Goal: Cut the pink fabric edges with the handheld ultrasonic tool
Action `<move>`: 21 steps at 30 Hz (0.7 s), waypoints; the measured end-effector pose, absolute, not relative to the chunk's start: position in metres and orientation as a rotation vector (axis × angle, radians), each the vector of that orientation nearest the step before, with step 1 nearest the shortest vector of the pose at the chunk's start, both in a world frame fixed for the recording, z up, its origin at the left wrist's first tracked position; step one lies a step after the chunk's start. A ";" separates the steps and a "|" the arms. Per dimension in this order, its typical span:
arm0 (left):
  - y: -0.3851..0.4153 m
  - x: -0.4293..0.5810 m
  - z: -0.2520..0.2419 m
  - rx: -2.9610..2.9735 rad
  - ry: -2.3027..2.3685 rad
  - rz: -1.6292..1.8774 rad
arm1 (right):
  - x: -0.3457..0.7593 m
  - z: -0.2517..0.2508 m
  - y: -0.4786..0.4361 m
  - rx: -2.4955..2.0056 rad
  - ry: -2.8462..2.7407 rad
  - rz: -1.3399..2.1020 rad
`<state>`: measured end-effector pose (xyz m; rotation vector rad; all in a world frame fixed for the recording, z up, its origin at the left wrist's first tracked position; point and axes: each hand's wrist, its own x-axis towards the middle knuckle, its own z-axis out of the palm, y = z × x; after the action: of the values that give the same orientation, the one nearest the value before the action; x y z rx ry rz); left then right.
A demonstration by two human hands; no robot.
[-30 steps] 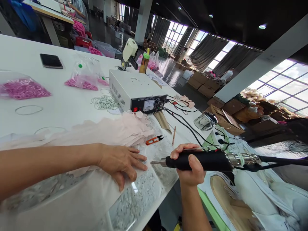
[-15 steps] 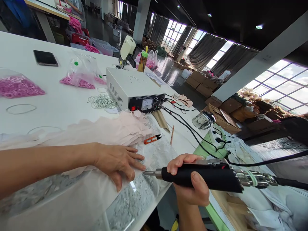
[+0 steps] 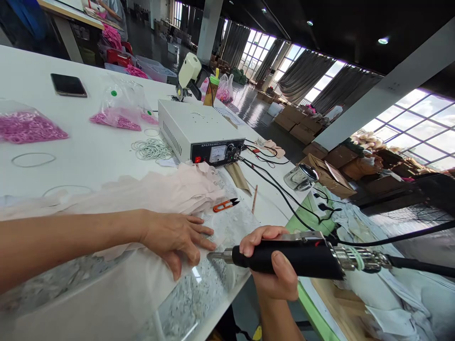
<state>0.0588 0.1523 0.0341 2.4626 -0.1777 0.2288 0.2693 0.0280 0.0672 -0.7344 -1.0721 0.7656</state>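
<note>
My left hand [image 3: 177,239] lies flat on thin pale cloth [image 3: 117,293], fingers spread, pressing it against a clear-covered, marble-patterned surface [image 3: 199,298]. My right hand [image 3: 273,265] is wrapped round a black corded ultrasonic cutter [image 3: 298,258], held roughly level. Its slim metal tip points left and sits at the cloth's edge, just beside my left fingertips; whether it touches the cloth I cannot tell. Beyond my left hand lies a heap of pale pink cloth pieces [image 3: 170,187]. Orange thread snips [image 3: 224,205] rest near that heap.
A white control box [image 3: 199,128] stands behind the cloth, its cables [image 3: 280,189] running right. Nearby are pale elastic bands [image 3: 151,149], bags of pink bands [image 3: 28,125], a phone [image 3: 68,85] and a glass jar [image 3: 300,177]. Light cloth [image 3: 387,289] is piled at the right.
My right hand has moved the cutter slightly left, so its tip is closer to my left fingertips. My left hand stays in place on the cloth.
</note>
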 end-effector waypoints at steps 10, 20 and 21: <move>0.151 0.058 0.036 2.531 -0.196 0.175 | 0.268 0.065 0.029 -0.697 -1.101 0.778; 0.150 0.060 0.036 2.594 -0.207 0.134 | 0.265 0.067 0.024 -0.644 -1.090 0.836; 0.150 0.061 0.036 2.593 -0.207 0.135 | 0.265 0.068 0.023 -0.641 -1.086 0.849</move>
<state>0.0605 0.1496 0.0364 2.5932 -0.2066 0.1350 0.2647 0.0228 0.0676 -0.6412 -1.0859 0.8487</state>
